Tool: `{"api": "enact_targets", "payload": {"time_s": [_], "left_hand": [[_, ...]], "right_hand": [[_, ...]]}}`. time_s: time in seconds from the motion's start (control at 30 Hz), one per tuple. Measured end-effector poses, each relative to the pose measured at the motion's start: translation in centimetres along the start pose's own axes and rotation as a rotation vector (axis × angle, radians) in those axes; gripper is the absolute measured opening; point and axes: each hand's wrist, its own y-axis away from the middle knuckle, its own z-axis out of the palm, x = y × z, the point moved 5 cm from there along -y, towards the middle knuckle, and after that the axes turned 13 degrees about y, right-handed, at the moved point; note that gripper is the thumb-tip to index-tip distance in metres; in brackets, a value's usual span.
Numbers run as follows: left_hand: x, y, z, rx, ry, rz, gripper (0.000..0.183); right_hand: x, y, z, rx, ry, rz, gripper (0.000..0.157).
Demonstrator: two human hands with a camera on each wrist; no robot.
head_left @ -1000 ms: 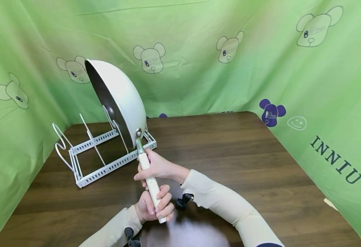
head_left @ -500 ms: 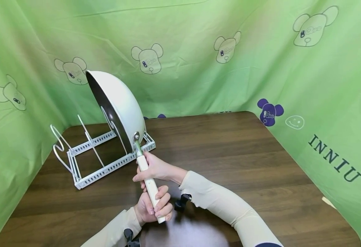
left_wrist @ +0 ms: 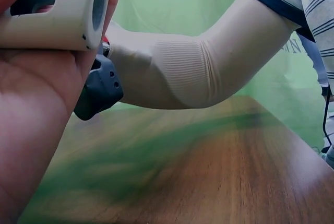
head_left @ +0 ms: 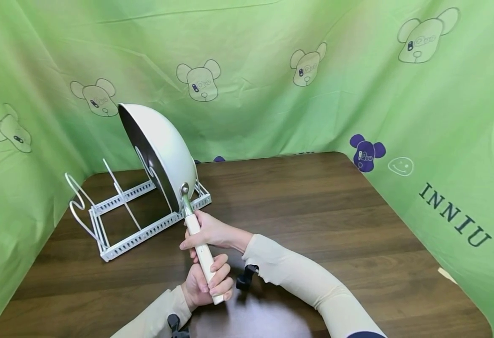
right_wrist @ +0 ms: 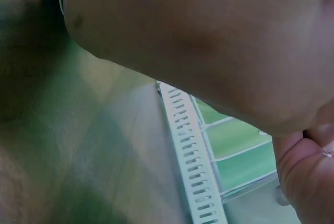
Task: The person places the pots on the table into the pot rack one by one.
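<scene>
A wok (head_left: 166,141), white outside and dark inside, stands tilted on its side among the wires at the right part of a white metal rack (head_left: 141,238). Its cream handle (head_left: 204,256) points down toward the person. The left hand (head_left: 206,284) grips the handle's lower end, fingers curled round it; in the left wrist view the hollow handle end (left_wrist: 96,12) shows at the palm. Higher up, just below the metal neck, the right hand (head_left: 213,230) holds the same handle. The right wrist view shows that hand (right_wrist: 209,41) close up, with the rack's slotted rail (right_wrist: 190,156) beyond.
Wire dividers (head_left: 122,192) stand up from the rack's left part. The rack sits on a brown wooden table (head_left: 314,211) at the left. Green printed cloth (head_left: 255,94) hangs behind and along both sides.
The wok has come down between the rack's wires, its top edge lower than before. Both hands keep their grip on the handle. The whole view has shifted slightly.
</scene>
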Motion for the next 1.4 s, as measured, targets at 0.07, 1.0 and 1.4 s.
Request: {"api": "enact_targets", "payload": {"time_s": [0.07, 1.0, 1.4], "left_hand": [[0.0, 0.2, -0.1, 0.012, 0.008, -0.001, 0.030], [0.9, 2.6, -1.2, 0.179, -0.089, -0.124, 0.039], [2.5, 3.7, -1.7, 0.224, -0.183, -0.230, 0.042]], "right_hand": [[0.2, -0.1, 0.0, 0.003, -0.025, 0.007, 0.041], [1.4, 0.2, -1.1, -0.059, -0.115, -0.007, 0.037], [1.7, 1.9, -2.8, -0.005, 0.038, -0.007, 0.053]]}}
